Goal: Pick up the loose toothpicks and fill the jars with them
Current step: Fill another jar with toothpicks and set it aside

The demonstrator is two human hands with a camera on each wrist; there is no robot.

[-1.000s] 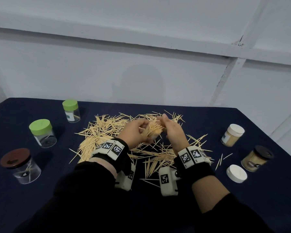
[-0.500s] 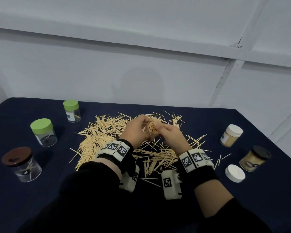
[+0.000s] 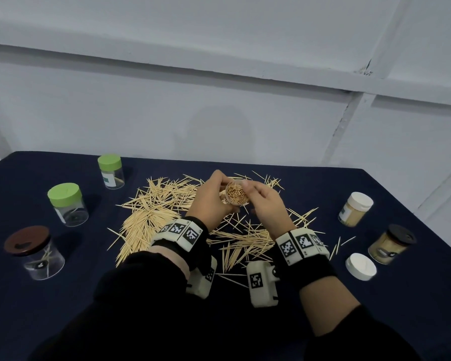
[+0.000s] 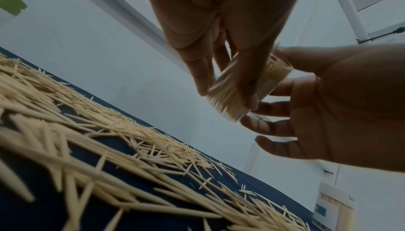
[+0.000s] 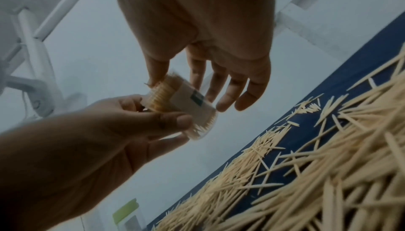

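Note:
A small clear jar (image 3: 236,196) packed with toothpicks is held above the pile, its open mouth tilted toward me. My left hand (image 3: 208,199) grips it, thumb and fingers curled round its side, as the left wrist view shows on the jar (image 4: 223,99). My right hand (image 3: 268,204) is beside it with fingers straight under the jar (image 5: 184,99) and the thumb touching its rim. Loose toothpicks (image 3: 162,204) lie spread over the dark blue table (image 3: 414,308) below both hands.
On the left stand two green-lidded jars (image 3: 110,171) (image 3: 67,204) and a brown-lidded jar (image 3: 33,252), each nearly empty. On the right stand a filled white-lidded jar (image 3: 356,209), a filled black-lidded jar (image 3: 392,243) and a loose white lid (image 3: 361,265).
The hands drew together round the toothpick bundle. The jar has since turned so its full mouth faces me, and the right hand's fingers have loosened.

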